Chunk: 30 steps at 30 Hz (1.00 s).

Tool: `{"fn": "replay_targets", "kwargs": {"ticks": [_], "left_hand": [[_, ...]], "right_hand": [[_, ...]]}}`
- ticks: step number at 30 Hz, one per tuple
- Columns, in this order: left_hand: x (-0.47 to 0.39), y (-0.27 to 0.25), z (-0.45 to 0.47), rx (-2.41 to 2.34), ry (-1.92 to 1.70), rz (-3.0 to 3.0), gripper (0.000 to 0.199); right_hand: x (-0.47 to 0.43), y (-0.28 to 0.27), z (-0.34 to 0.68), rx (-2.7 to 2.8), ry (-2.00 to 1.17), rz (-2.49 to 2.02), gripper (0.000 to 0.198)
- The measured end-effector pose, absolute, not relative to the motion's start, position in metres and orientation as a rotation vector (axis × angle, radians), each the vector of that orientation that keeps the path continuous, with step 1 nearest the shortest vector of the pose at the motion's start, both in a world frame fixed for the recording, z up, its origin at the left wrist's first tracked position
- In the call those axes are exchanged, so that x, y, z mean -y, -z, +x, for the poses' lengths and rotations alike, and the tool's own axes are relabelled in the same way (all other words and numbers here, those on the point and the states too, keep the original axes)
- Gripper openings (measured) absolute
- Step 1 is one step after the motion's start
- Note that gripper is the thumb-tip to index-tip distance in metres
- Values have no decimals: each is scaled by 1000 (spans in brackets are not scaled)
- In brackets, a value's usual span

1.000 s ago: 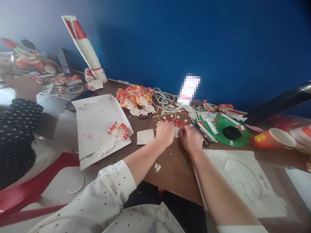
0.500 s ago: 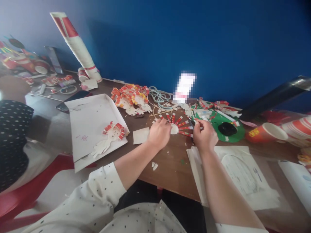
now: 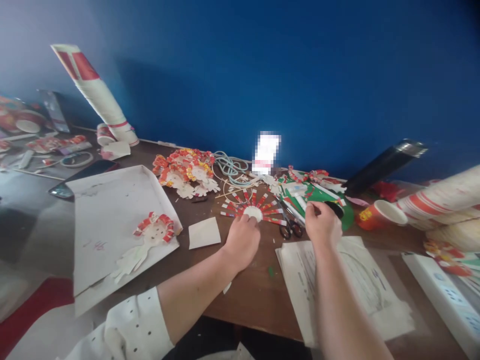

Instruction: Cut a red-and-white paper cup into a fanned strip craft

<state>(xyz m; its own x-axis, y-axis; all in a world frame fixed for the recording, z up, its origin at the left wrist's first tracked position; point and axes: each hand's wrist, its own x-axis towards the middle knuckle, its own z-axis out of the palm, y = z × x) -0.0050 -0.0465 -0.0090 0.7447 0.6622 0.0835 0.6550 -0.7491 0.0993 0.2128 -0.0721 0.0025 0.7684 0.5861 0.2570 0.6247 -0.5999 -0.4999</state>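
Paper fan (image 3: 262,204): red, white-tipped strips radiating from a white rounded centre, flat on the brown tabletop (image 3: 258,305) in front of the wearer. The strips spread to the left, to the far side and to the right.

Left hand (image 3: 243,238): at the near edge of the fan, fingers bent and touching the white centre. Fingertips partly hidden; cannot tell whether they pinch the paper or only press on it.

Right hand (image 3: 323,223): apart from the fan, to its right, fingers curled in with a narrow gap at the thumb. Cannot tell if anything is held.

Between fan and right hand: scissors (image 3: 288,223), dark handles towards the wearer. Beyond the right hand, a green sheet (image 3: 349,214) with scraps on it. Under the right forearm, a stack of papers (image 3: 298,280).

Left of the left hand: a pale square card (image 3: 204,233); further left, a white tray (image 3: 97,235) bearing a paper figure (image 3: 154,233) with a curled red-and-white mane. Beyond the card, a heap of similar figures (image 3: 183,172), with a pale blue cord (image 3: 230,172) just beside it.

Outer right: an orange cup (image 3: 369,216) lying tilted, and a black cylinder (image 3: 384,167) slanting near the blue wall (image 3: 300,75).
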Motion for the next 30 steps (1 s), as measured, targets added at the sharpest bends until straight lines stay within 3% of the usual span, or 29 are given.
{"fn": "replay_targets", "kwargs": {"ticks": [15, 30], "left_hand": [[46, 5, -7, -1066, -139, 2867, 23], [53, 8, -7, -1062, -175, 2897, 23]], "right_hand": [[73, 4, 216, 1216, -83, -2587, 30], [66, 11, 210, 1243, 53, -2613, 28]]}}
